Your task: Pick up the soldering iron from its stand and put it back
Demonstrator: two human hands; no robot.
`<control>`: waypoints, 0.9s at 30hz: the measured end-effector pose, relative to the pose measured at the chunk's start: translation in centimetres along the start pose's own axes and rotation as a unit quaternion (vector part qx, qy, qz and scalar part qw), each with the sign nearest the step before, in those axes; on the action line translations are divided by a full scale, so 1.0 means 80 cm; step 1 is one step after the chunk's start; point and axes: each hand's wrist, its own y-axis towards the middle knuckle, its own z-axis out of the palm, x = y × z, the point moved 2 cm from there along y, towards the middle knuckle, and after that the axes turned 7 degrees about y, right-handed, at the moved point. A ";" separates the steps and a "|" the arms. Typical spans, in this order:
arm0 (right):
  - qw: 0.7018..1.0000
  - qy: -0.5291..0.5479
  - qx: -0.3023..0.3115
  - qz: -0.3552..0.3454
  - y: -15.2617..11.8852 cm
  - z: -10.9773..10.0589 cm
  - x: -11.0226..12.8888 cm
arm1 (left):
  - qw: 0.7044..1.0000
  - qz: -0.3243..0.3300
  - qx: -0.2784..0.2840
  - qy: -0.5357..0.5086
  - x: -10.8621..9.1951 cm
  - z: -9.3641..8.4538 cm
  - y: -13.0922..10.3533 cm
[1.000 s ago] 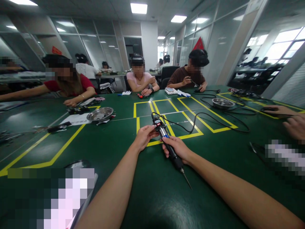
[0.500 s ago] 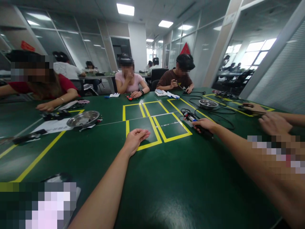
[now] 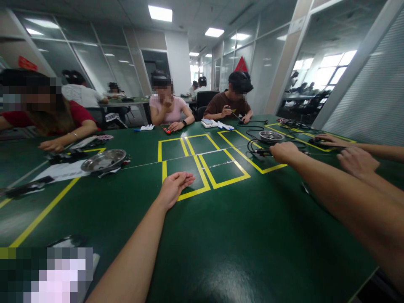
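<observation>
Head view, landmark the far steel bowl [image 3: 271, 136]: the right hand [image 3: 284, 151], nearside of it, is at a partly hidden dark tool [image 3: 262, 152]; finger closure cannot be told. Cable [image 3: 249, 146] loops beside the bowl; a snag could drag it. Left hand [image 3: 175, 188], well left of the bowl: fingers extended together, visibly empty.

The single view comes from a camera on the person's head, facing forward and down over the green table [image 3: 221, 235]. The left forearm [image 3: 134, 248] enters from the bottom edge and the right forearm [image 3: 344, 202] from the right edge, both close to the lens, with the left hand [image 3: 176, 188] near mid-frame and the right hand [image 3: 285, 152] farther off. Beyond, it takes in people seated opposite [image 3: 172, 110], leaning glass partitions [image 3: 52, 50] and, at the top, ceiling lights [image 3: 160, 13].
</observation>
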 end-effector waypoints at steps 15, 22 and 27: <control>0.940 0.335 0.041 0.046 -0.025 -0.005 0.074 | 1.000 0.002 0.008 -0.012 -0.003 -0.004 -0.005; 0.560 0.805 0.187 -0.058 -0.109 -0.006 0.260 | 0.998 0.014 -0.015 -0.052 -0.003 -0.007 -0.006; 0.436 0.856 0.267 -0.076 -0.165 -0.013 0.361 | 0.993 0.020 -0.029 -0.116 0.001 -0.014 -0.003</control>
